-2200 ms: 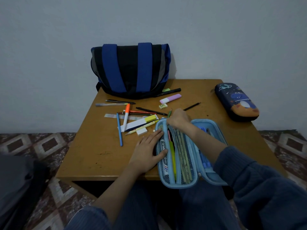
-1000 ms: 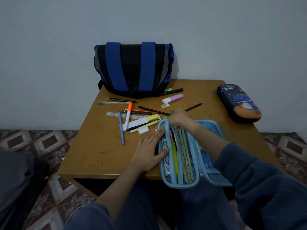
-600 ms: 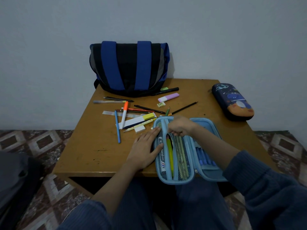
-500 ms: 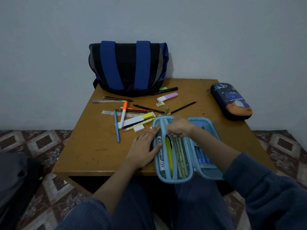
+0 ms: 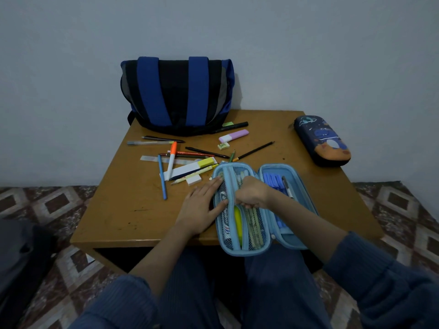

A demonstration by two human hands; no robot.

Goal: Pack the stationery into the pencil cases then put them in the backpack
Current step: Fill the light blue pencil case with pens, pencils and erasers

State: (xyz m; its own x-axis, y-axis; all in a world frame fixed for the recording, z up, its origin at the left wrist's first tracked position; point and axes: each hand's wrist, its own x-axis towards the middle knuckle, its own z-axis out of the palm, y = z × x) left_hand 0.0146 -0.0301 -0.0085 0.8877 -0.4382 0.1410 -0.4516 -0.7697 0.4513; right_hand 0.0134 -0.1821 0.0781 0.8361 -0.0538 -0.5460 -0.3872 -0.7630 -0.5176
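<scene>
Wooden table [image 5: 133, 210]: left hand [image 5: 202, 207] flat on blue pencil case [image 5: 244, 252], right hand [image 5: 253, 193] pinches pencils [image 5: 255, 229] inside

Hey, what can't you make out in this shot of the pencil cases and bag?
- Head view: whether the right hand grips anything inside the blue pencil case, hidden by its own knuckles.
- Dark pencil case contents: it is shut.
- Backpack opening: not visible from here.
- Eraser print: too small.

Upper halves of pencils [image 5: 255, 224] hidden under right hand [image 5: 253, 193], its fingertips tucked from sight; dark bundle [image 5: 19, 257] at 8 o'clock cut by frame edge.
</scene>
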